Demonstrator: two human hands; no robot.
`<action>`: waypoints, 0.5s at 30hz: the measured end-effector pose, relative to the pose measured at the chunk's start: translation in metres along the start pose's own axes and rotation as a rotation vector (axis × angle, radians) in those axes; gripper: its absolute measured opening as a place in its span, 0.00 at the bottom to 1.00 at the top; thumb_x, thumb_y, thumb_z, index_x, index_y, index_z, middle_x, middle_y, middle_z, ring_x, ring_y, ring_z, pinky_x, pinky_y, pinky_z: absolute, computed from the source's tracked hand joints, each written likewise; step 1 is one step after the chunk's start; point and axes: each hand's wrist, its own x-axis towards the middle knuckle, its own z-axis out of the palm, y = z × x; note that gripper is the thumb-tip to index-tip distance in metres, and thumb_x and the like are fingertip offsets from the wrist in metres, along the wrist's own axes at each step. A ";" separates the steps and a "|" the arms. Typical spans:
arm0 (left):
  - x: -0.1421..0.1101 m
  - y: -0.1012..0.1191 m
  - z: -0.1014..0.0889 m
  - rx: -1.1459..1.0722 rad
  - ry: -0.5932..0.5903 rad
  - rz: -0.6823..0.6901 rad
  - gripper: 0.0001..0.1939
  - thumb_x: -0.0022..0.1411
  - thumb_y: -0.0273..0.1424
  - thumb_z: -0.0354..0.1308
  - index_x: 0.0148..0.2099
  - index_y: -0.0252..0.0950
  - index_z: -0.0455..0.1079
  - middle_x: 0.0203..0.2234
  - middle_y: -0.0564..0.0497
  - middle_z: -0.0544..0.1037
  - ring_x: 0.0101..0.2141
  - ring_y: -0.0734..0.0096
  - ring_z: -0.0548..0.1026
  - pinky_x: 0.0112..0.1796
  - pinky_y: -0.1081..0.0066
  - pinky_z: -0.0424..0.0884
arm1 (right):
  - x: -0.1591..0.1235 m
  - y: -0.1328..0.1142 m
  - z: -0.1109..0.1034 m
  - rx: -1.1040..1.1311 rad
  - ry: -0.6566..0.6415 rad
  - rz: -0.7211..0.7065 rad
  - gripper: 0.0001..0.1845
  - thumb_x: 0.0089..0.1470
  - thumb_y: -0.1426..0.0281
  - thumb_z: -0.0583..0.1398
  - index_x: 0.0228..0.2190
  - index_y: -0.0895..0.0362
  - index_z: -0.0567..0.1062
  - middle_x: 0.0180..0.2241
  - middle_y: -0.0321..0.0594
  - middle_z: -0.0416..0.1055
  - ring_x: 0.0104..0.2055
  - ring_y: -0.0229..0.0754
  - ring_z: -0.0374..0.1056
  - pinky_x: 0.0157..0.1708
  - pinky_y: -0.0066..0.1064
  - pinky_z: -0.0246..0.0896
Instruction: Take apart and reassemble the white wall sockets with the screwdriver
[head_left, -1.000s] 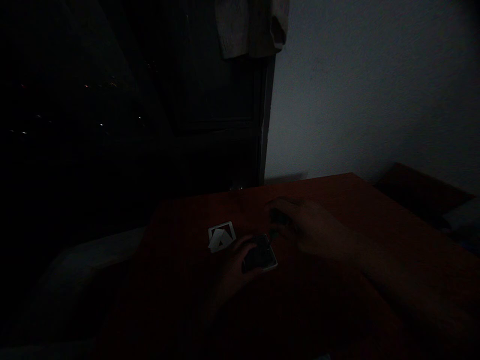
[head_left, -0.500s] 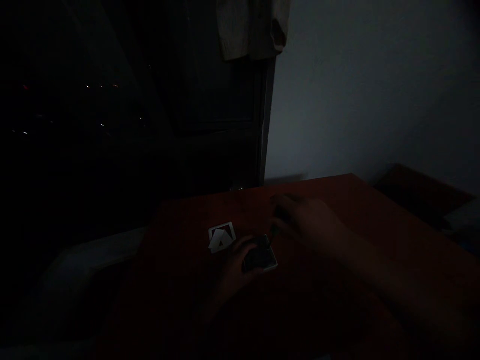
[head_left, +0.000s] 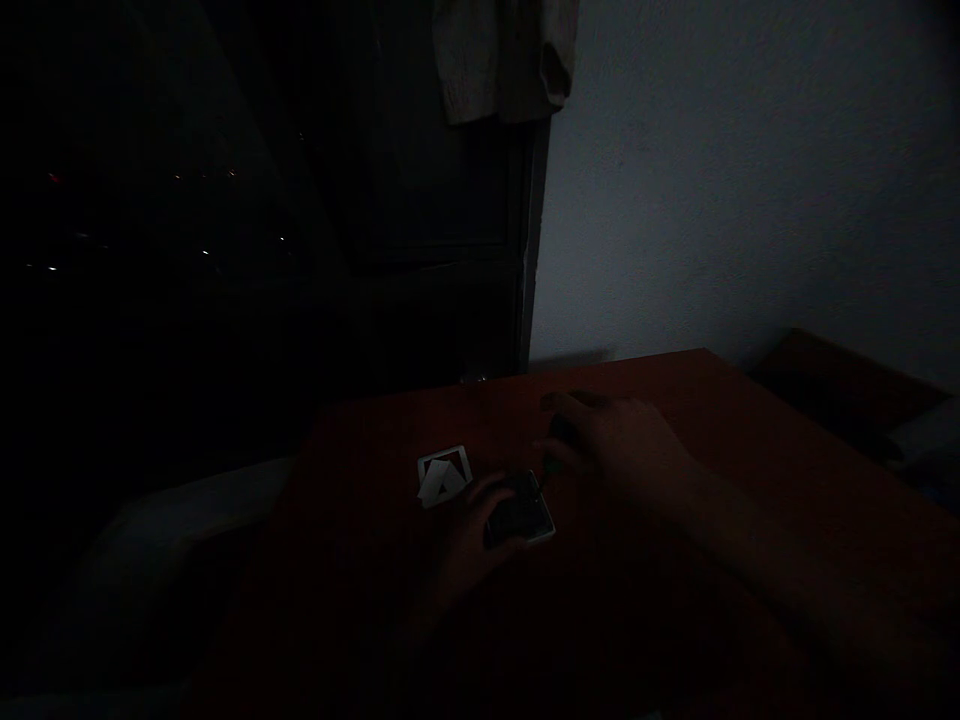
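Observation:
A small dark rectangular device with a pale rim (head_left: 523, 510) lies on the reddish table. My left hand (head_left: 474, 535) grips it from the left, fingers along the far side and thumb along the near side. Above and right of it, my right hand (head_left: 604, 435) is closed round the dark handle of a screwdriver (head_left: 543, 478). Its thin shaft slants down to the device's upper right edge, where the tip seems to touch. Beyond my left hand rests a white square frame (head_left: 466, 457) with pale flat pieces (head_left: 441, 482) lying across it. Darkness hides finer detail.
The reddish table (head_left: 660, 375) has its far edge near a pale wall (head_left: 712, 180). A dark window or door (head_left: 450, 200) stands behind, with a cloth (head_left: 480, 70) hanging over it. Another brown surface (head_left: 847, 365) is at the right.
Both hands stay almost in place. The fingers of my right hand have shifted slightly on the screwdriver. The device and the white frame have not visibly moved.

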 end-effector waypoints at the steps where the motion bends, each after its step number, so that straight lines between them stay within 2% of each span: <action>1: 0.000 0.000 0.000 0.000 0.001 -0.002 0.26 0.52 0.31 0.65 0.53 0.44 0.67 0.59 0.47 0.64 0.57 0.55 0.64 0.56 0.54 0.62 | 0.000 -0.001 0.000 -0.031 0.005 0.015 0.16 0.61 0.60 0.52 0.46 0.54 0.68 0.37 0.43 0.75 0.33 0.47 0.73 0.27 0.32 0.57; 3: 0.000 0.000 0.000 -0.005 0.004 -0.006 0.26 0.52 0.31 0.65 0.54 0.44 0.66 0.59 0.47 0.64 0.57 0.55 0.64 0.56 0.54 0.62 | -0.001 -0.003 -0.001 -0.006 0.004 0.008 0.15 0.60 0.62 0.53 0.45 0.55 0.68 0.37 0.44 0.74 0.33 0.47 0.72 0.27 0.31 0.58; 6: -0.001 -0.002 0.001 -0.015 0.004 -0.002 0.26 0.52 0.31 0.65 0.54 0.44 0.66 0.59 0.47 0.63 0.58 0.55 0.64 0.57 0.54 0.61 | -0.003 -0.003 -0.004 0.179 -0.039 -0.098 0.17 0.55 0.71 0.56 0.47 0.56 0.66 0.42 0.45 0.73 0.36 0.44 0.72 0.31 0.30 0.59; 8: -0.001 -0.004 0.002 -0.013 0.004 0.004 0.27 0.52 0.30 0.65 0.54 0.44 0.66 0.60 0.47 0.63 0.58 0.55 0.63 0.57 0.54 0.61 | -0.003 -0.002 -0.004 0.238 -0.057 -0.135 0.18 0.54 0.73 0.56 0.48 0.56 0.66 0.42 0.43 0.73 0.37 0.42 0.72 0.32 0.30 0.60; 11: -0.001 -0.002 0.001 -0.003 0.003 0.001 0.27 0.52 0.30 0.65 0.54 0.43 0.66 0.60 0.47 0.63 0.58 0.56 0.63 0.57 0.54 0.60 | -0.001 -0.003 -0.002 0.085 -0.016 -0.034 0.14 0.59 0.65 0.54 0.47 0.55 0.67 0.39 0.44 0.74 0.35 0.46 0.72 0.29 0.32 0.58; 13: -0.001 0.000 0.000 -0.001 0.001 -0.004 0.26 0.52 0.30 0.65 0.54 0.43 0.66 0.60 0.47 0.63 0.58 0.56 0.63 0.57 0.54 0.60 | 0.000 -0.005 -0.001 -0.023 -0.004 0.038 0.15 0.60 0.60 0.52 0.45 0.55 0.68 0.36 0.45 0.75 0.32 0.48 0.73 0.26 0.32 0.56; 15: -0.001 0.001 0.000 -0.005 0.000 -0.010 0.26 0.52 0.30 0.65 0.54 0.44 0.67 0.60 0.48 0.64 0.58 0.56 0.63 0.57 0.54 0.61 | 0.000 -0.006 -0.002 0.004 -0.013 0.021 0.14 0.60 0.62 0.51 0.45 0.55 0.68 0.37 0.45 0.75 0.32 0.47 0.72 0.27 0.32 0.56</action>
